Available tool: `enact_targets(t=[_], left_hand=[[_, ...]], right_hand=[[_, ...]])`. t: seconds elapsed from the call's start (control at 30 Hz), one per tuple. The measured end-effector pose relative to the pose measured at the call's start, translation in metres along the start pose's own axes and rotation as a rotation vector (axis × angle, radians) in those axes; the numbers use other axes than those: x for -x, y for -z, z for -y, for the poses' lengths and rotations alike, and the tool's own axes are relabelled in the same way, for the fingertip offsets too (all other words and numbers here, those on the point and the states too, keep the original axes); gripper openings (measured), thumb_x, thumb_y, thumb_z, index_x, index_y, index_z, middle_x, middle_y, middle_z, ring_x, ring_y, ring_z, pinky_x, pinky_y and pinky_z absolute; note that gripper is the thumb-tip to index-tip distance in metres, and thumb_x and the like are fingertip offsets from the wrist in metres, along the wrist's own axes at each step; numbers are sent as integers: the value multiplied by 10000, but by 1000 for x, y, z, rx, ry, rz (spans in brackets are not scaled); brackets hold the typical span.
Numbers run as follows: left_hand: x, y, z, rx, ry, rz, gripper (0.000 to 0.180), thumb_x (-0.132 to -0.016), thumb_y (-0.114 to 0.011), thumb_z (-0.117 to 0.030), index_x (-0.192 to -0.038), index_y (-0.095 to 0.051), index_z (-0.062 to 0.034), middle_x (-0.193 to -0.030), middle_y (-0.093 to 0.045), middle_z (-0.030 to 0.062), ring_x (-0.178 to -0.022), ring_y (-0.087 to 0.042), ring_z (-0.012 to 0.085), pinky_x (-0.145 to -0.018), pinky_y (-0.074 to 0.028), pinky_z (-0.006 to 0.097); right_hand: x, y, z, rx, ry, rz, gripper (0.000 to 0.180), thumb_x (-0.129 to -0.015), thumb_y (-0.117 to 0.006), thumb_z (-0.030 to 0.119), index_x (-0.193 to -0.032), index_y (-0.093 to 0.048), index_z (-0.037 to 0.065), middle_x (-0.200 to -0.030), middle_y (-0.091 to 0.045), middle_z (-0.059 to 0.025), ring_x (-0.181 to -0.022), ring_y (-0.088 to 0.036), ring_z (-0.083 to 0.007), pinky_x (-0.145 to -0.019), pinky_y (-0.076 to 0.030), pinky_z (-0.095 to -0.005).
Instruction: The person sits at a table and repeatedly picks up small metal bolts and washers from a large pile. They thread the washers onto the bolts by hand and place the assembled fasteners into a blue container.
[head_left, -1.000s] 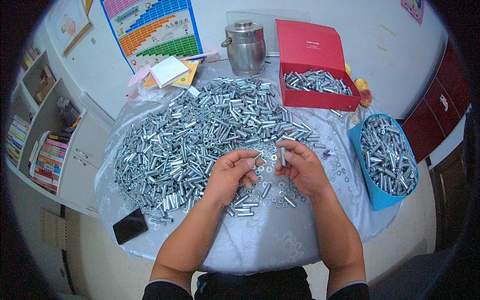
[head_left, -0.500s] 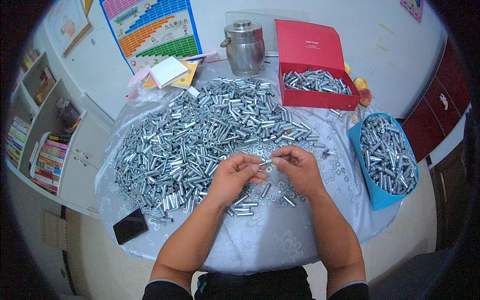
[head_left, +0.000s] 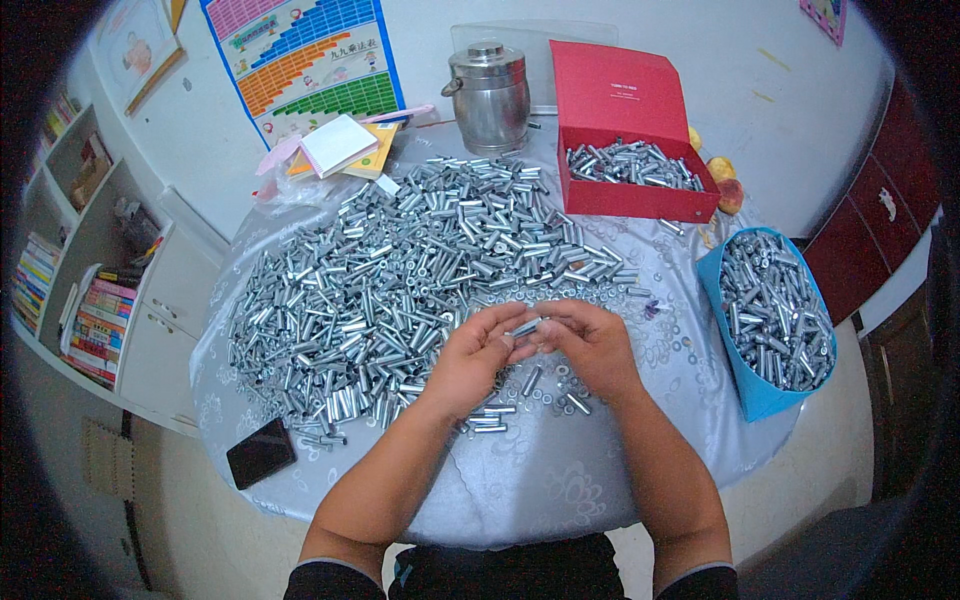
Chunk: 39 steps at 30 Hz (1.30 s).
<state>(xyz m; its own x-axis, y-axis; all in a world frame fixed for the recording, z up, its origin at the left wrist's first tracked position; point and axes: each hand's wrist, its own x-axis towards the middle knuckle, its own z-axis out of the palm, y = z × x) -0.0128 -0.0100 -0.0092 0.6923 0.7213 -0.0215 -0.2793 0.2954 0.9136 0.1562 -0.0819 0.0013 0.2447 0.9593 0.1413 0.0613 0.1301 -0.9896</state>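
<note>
A slim silver metal bolt (head_left: 525, 327) lies between my two hands, above the near right edge of a big pile of metal sleeves and bolts (head_left: 400, 270). My left hand (head_left: 472, 355) is closed around its left end, thumb against fingers. At the other end, my right hand (head_left: 590, 348) pinches it with thumb and forefinger. Whether a sleeve sits around the bolt is too small to tell. Loose washers (head_left: 685, 345) are scattered to the right of my right hand. Several short sleeves (head_left: 488, 420) lie just below my hands on the silvery tablecloth (head_left: 520, 490).
At the back right stands an open red box (head_left: 640, 205) filled with metal sleeves. A blue bin (head_left: 735, 345) full of them is at the right edge. A black phone (head_left: 261, 453) lies near left; a steel pot (head_left: 490, 100) and notepads (head_left: 340, 146) are at the back.
My hands have come closer together, the right one moving slightly left. The bolt now reaches into my left fingers, and more of its length shows between the hands.
</note>
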Motion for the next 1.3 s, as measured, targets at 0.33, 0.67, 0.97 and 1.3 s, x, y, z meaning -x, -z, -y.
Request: enact_targets(t=[0.33,0.67,0.97,1.3], left_hand=[[1,-6,-10,-87,46,-8,317,-952,-472,7,-1263,-470,70,-1210,-569,195,-1090,-605,245,-928,-528,324],[2,-2,-23,-102,-21,-144,211,-911,-594,-39,-1096,-605,62,-950,-675,152,-827,-688,210,-736,-585,295],[11,2,-33,-56,9,-350,225,-904,-608,-92,-1080,-618,48,-920,-681,141,-754,-684,196,-667,-579,285],[18,11,-24,-110,-76,-438,206,-909,-594,-88,-1058,-613,52,-907,-675,141,-740,-680,192,-650,-576,280]], right_hand=[[-1,0,-1,20,-49,-62,175,-824,-713,109,-979,-712,29,-825,-659,-44,-711,-598,-97,-632,-478,-246],[-1,1,2,81,-23,-66,128,-859,-686,153,-847,-683,26,-729,-621,-10,-659,-553,-77,-593,-444,-238],[-9,14,-12,513,146,-224,126,-817,-683,148,-836,-677,24,-772,-641,-103,-681,-603,-220,-644,-483,-345],[-13,18,-22,927,295,-77,119,-763,-695,136,-851,-694,56,-843,-637,-123,-856,-596,-317,-790,-485,-414]])
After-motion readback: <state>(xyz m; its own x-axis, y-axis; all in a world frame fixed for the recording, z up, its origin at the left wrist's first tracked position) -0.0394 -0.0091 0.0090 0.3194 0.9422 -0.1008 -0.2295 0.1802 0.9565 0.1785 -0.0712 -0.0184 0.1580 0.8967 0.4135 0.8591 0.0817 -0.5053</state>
